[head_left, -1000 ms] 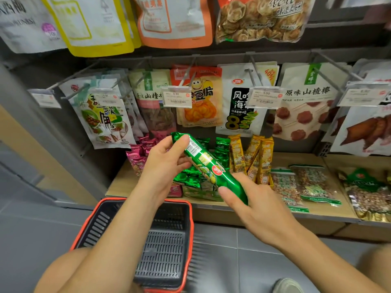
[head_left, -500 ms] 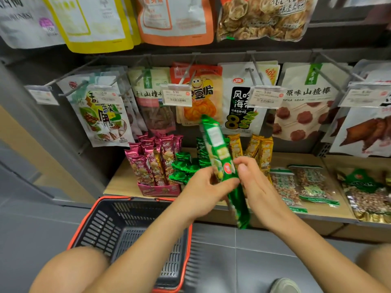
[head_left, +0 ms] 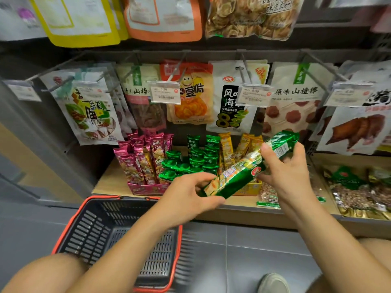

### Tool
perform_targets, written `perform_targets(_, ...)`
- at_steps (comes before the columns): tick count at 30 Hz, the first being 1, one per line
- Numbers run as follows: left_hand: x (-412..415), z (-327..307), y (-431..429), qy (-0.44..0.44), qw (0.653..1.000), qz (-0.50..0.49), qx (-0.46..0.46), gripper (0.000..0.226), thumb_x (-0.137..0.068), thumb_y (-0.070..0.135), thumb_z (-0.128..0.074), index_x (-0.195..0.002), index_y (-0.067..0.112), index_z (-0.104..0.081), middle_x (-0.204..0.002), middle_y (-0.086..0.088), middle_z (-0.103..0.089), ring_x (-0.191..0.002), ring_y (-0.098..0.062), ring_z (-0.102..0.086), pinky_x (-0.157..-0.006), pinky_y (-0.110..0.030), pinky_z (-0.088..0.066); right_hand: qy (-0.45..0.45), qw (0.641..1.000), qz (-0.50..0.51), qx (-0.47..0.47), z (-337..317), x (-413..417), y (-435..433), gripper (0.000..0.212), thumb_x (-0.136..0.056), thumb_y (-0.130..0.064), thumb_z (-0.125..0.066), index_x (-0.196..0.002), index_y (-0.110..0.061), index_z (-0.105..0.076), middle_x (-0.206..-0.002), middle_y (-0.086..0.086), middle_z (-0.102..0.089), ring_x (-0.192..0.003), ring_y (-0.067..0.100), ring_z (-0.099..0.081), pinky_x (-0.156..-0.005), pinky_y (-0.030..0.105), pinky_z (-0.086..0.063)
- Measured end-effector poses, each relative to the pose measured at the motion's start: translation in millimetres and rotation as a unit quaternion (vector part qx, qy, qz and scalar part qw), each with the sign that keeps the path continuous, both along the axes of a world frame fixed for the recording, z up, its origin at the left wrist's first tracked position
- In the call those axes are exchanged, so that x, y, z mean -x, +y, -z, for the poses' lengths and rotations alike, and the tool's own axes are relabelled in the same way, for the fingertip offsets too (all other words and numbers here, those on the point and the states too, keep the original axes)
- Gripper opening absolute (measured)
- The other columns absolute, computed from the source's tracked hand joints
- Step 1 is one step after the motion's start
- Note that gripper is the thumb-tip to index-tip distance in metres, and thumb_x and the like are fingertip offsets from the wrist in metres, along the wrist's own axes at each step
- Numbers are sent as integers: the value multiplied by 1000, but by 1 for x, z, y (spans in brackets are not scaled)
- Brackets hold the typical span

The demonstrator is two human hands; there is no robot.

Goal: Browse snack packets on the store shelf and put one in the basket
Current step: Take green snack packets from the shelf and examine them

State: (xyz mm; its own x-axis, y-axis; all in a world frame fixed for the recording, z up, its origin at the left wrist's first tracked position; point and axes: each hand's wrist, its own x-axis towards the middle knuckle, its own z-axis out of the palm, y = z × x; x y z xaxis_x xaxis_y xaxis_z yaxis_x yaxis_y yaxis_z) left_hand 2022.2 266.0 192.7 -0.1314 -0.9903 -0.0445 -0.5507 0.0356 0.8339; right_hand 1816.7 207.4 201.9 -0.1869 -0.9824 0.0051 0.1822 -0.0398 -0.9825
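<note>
Swinging down from the near-upright pose of half a second earlier, the long green foil snack packet (head_left: 241,174) is now slanting across mid-frame. Its upper end is pointing toward 2 o'clock and its lower end toward 8 o'clock, above the front edge of the pale wooden store shelf (head_left: 110,180).

The person's left hand (head_left: 186,197) is pinching the packet's lower end between thumb and curled fingers. The right hand (head_left: 285,176) is grasping the upper part, with the thumb lying across the printed front. Both hands are holding it clear of the shelf and the basket.

The task appears to be roughly at its midpoint. One packet is off the display and seemingly being examined, while the dark slatted plastic basket with the red rim (head_left: 84,233), sitting at 7 o'clock on the grey floor, is showing nothing inside where its bottom is visible. Lowering the packet toward 7 o'clock and letting go is what seems to be remaining.

By count there are one packet in hand, two hands and one basket. Three colour groups of stick packets are standing on the shelf: pink foil sticks (head_left: 143,159) at 10 o'clock of the held packet, green foil sticks (head_left: 190,161) beside them, and yellow foil sticks (head_left: 226,149) behind it. They are overlapping too much for a piece count.
</note>
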Motion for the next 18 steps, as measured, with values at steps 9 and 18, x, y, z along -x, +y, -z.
perform_targets(9, -19, -17, -3, 137, 986, -73, 64, 37, -70, 2, -82, -92, 30, -70, -90, 12, -69, -76, 4, -65, -66, -9, -49, -83, 992, 28, -92, 4, -4, -4, 35, -92, -23, -65, -117, -12, -43, -111, 14, -64, -80, 24, -74, -55, 30, -57)
perform_targets(18, -30, -4, -8, 500, 851, -118, -110, 43, -69, 10, -76, -110, 3, -67, -85, -7, -72, -64, -9, -64, -60, -18, -54, -215, 974, -17, -70, 7, -3, -4, 21, -93, -8, -60, -109, -17, -49, -111, 13, -67, -86, 26, -74, -63, 39, -59)
